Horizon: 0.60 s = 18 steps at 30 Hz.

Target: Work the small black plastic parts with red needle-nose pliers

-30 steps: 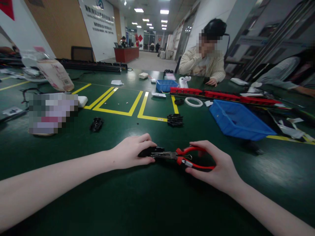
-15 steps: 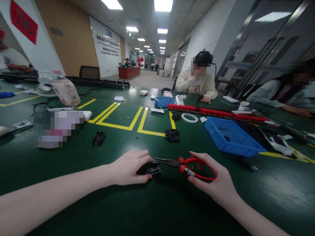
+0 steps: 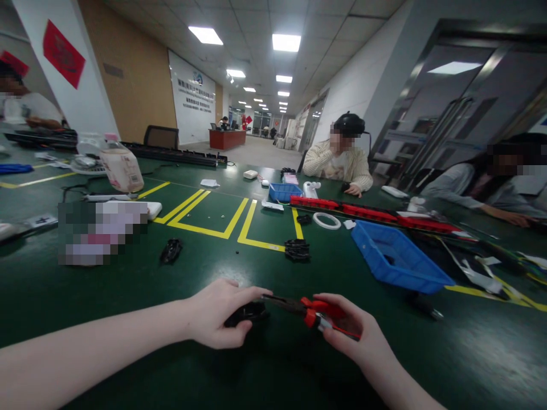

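My left hand [image 3: 217,316] grips a small black part [image 3: 252,313] low over the green table, thumb in front and fingers behind. Red-handled long-nose pliers [image 3: 311,310] are in my right hand [image 3: 354,330], which is wrapped round their handles. The pliers' dark jaws point left, their tip at my left index fingertip above the black part. Whether the jaws touch the part cannot be made out. Another black part [image 3: 171,250] lies beyond my left hand, and a black bundle [image 3: 297,249] lies on the yellow tape beyond the pliers.
A blue tray [image 3: 399,256] stands to the right, with a long red strip [image 3: 367,212] behind it. At the left are a bottle [image 3: 122,165] and a blurred-out object [image 3: 102,233]. A white ring [image 3: 327,221] lies further back. People sit across the table and at both sides.
The pliers' handles have come closer together in my right hand, and their tip has moved left to my left index finger. The view has tilted up slightly.
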{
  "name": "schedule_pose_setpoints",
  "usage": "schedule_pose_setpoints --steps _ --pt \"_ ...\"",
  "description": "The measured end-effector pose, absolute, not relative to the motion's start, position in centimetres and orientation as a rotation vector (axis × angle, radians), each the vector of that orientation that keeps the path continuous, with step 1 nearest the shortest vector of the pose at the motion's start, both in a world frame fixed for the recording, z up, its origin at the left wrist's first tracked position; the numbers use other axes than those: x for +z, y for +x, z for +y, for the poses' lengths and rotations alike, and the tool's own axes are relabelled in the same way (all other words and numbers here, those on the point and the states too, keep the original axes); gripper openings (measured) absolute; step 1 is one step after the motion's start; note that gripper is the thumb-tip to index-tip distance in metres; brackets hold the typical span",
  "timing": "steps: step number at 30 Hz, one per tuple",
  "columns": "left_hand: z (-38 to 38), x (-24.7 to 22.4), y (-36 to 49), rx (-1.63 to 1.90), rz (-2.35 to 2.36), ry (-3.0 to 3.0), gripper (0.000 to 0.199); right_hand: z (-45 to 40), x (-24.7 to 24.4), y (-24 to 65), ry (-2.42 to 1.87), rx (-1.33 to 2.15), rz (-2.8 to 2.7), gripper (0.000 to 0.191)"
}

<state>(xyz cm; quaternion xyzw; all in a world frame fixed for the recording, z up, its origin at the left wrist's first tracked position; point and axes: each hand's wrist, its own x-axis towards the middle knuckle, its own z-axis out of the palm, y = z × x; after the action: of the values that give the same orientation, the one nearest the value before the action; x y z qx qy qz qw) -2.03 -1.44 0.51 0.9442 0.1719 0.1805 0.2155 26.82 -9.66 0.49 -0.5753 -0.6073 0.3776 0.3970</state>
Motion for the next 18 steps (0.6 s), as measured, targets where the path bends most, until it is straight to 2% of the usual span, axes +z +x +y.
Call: schedule_pose_setpoints --steps 6,12,18 --pt "-1.5 0.4 -2.0 0.486 0.475 2.692 0.027 -9.8 0.7 26.0 -1.478 0.982 -1.523 0.056" --pt "-1.6 1.0 -1.6 0.335 0.633 2.659 0.041 -10.3 1.3 25.7 -1.541 0.912 -1.640 0.053" --pt "-1.4 1.2 -1.6 0.204 0.658 2.709 0.042 -10.6 1.6 25.3 -1.499 0.634 -1.831 0.047"
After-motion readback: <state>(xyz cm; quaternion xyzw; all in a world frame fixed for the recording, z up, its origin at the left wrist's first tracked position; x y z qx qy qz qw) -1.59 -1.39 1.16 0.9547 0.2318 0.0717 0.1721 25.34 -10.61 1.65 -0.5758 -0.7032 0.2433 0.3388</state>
